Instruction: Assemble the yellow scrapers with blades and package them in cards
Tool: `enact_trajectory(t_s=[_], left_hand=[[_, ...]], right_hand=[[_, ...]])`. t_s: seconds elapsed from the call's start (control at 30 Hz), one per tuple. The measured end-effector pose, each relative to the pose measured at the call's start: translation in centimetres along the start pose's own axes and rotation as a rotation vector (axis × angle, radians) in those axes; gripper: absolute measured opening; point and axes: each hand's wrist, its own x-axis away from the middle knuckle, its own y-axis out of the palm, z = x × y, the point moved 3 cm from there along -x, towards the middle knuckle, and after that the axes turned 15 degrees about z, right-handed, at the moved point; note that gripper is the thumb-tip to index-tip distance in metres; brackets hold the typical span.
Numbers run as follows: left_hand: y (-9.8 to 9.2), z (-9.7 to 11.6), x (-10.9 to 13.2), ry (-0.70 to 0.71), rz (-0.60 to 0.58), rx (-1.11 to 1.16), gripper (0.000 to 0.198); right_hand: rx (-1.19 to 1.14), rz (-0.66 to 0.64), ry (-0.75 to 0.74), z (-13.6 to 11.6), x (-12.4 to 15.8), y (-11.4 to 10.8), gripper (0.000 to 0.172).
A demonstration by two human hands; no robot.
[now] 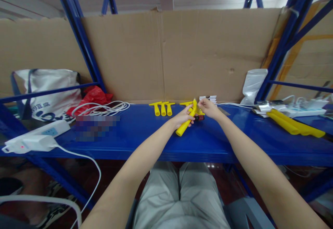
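My left hand [184, 116] is wrapped round the handle of a yellow T-shaped squeegee-like tool [183, 127], whose round handle end points toward me. Close to the tool's far end, my right hand [206, 107] has its fingers pinched together; what they hold is too small to make out. A dark red object [199, 117] lies on the table under the hands, partly hidden. To the left, three similar yellow T-shaped tools [163, 109] lie side by side, and another yellow head [186, 103] shows just behind my left hand.
On the blue table [145, 142], yellow tubes [293, 125] and a power strip [301, 112] lie at right. A white pouch [253, 86] leans on the cardboard [125, 55]. At left are a cloth bag [49, 83], red plastic bag [90, 99], coiled white cable [109, 108] and another power strip [36, 138].
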Motion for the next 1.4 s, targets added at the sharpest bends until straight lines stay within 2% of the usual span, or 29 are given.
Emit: enact_trajectory(t_s=[0.5,0.73,0.93,1.13,1.27,1.4], left_hand=[[-0.5,-0.7,-1.1,-0.027,-0.016,0.079,0.093],[-0.4,0.0,-0.4,-0.040,-0.006,0.135,0.087],[-0.3,0.6,0.0,-0.015,-0.015,0.194,0.090],[-0.1,1.0,0.2,-0.007,-0.012,0.256,0.085],[-0.2,1.1,0.0,-0.016,0.063,0.299,0.084],[-0.9,1.0,-0.3,-0.079,0.269,0.333,0.085]], right_hand=[[-0.075,-0.076,0.041,-0.7,0.3,0.1,0.004],[-0.007,0.056,-0.031,-0.7,-0.1,0.2,0.005],[0.110,0.170,0.037,0.5,-0.3,0.1,0.028],[0.228,0.094,0.009,0.7,-0.5,0.6,0.040],[0.369,0.094,-0.028,0.2,-0.1,0.3,0.040],[0.464,-0.077,-0.029,-0.8,0.6,-0.2,0.030]])
